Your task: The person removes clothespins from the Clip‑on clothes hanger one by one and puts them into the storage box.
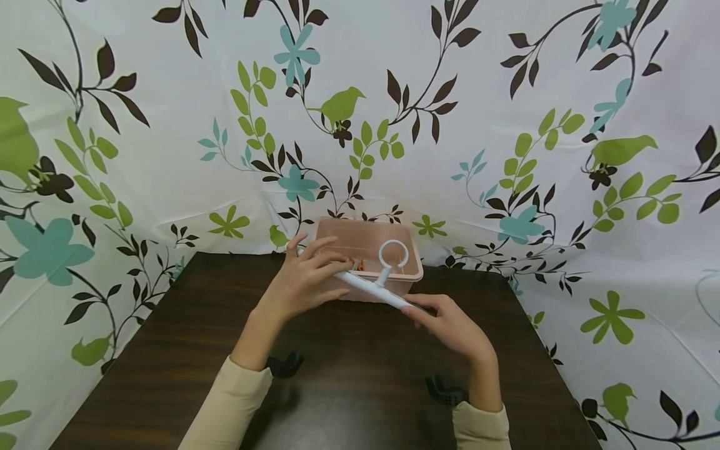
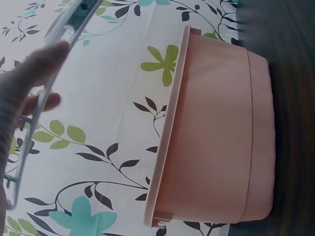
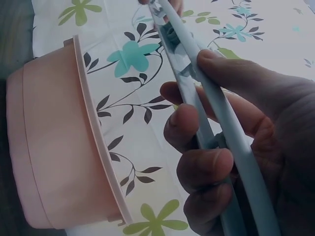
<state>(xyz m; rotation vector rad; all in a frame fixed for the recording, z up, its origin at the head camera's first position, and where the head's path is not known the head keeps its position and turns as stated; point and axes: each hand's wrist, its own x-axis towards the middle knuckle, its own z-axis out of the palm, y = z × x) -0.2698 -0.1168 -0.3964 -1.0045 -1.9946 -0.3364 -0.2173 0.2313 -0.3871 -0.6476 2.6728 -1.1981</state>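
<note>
Both hands hold a white plastic bar with a ring (image 1: 392,255) standing up from its middle, just in front of a pink plastic tub (image 1: 413,272). My left hand (image 1: 306,275) holds the bar's left end between thumb and fingers. My right hand (image 1: 444,319) grips its right end, fingers curled round the bar (image 3: 224,118). In the left wrist view the bar (image 2: 49,83) crosses my fingertips (image 2: 47,61), with the tub (image 2: 216,137) beside it. Something orange (image 1: 357,265) shows inside the tub.
A dark wooden table (image 1: 185,350) sits under my hands, with the tub (image 3: 59,142) at its far edge. Two black clips (image 1: 285,364) (image 1: 447,390) lie near my wrists. A floral curtain (image 1: 169,156) hangs behind and on both sides.
</note>
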